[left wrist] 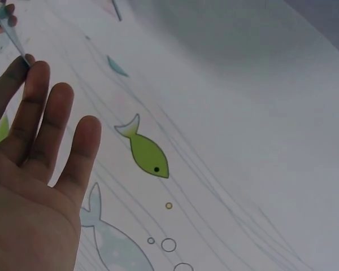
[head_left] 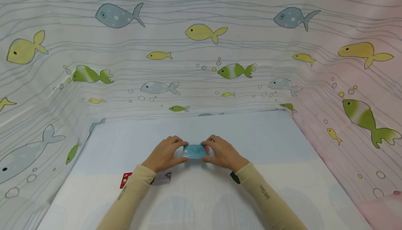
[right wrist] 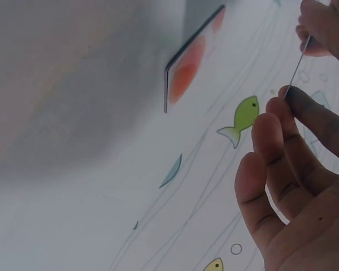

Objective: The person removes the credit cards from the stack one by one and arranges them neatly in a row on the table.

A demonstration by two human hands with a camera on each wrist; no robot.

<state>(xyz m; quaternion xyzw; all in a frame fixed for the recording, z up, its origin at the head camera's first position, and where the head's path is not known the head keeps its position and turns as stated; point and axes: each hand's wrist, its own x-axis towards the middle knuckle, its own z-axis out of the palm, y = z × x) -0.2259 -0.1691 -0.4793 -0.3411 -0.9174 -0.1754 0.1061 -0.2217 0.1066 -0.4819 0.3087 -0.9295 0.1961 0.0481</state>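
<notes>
A light blue card [head_left: 193,151] with large letters reading VIP is held up between both hands. My left hand [head_left: 166,154] pinches its left end between thumb and fingers; my right hand [head_left: 224,152] pinches the right end the same way. In the left wrist view the card [left wrist: 13,38] shows nearly edge-on beyond the spread fingers. The right wrist view gives only its thin edge [right wrist: 298,66]. An orange-and-white card [right wrist: 187,70] with a dark edge appears beyond the right hand there; in the head view a bit of red shows beside the blue card's right end.
A red card [head_left: 125,180] and a pale purple card [head_left: 162,178] lie on the table [head_left: 267,195], partly hidden by the left forearm. Fish-patterned cloth [head_left: 207,55] encloses the table at the back and both sides. A black band [head_left: 235,177] shows at the right wrist.
</notes>
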